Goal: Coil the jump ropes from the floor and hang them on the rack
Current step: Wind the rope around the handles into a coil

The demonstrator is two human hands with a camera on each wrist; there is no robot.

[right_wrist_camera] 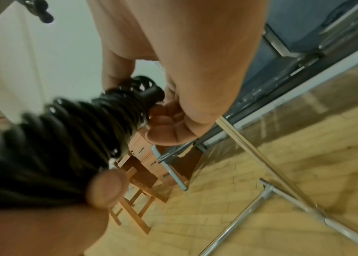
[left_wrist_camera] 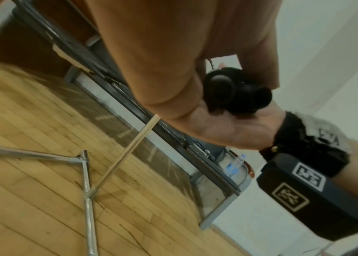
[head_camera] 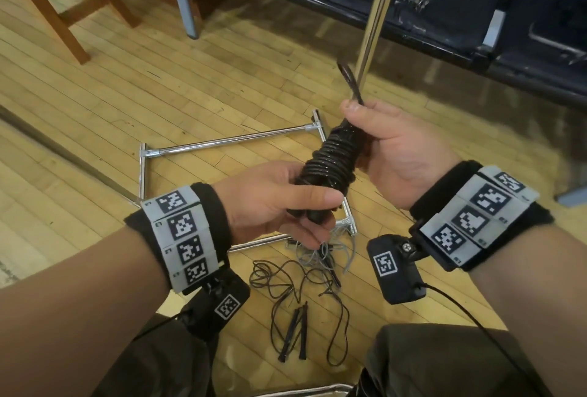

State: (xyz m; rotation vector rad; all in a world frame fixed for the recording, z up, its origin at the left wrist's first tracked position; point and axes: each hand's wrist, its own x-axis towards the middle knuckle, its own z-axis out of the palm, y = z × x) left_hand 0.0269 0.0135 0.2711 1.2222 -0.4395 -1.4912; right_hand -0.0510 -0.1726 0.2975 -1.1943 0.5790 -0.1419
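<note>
Coiled rope held above the rack base

The coiled jump rope [head_camera: 330, 161] sits between both hands; loose ropes [head_camera: 301, 295] lie at six o'clock, rack base [head_camera: 222, 142] at twelve.

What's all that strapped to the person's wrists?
Both forearms are bare, no sleeves. Each wrist wears a fuzzy black band carrying grey tiles printed with black-and-white square codes. Below each hangs a small black camera box bearing its own code, trailing a thin black cable.

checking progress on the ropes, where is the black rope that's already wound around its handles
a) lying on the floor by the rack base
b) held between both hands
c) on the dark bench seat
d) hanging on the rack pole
b: the coiled black rope is off the floor, with the left hand gripping its handle end and the right hand gripping its upper end, while another black rope lies loose on the floor.
</note>
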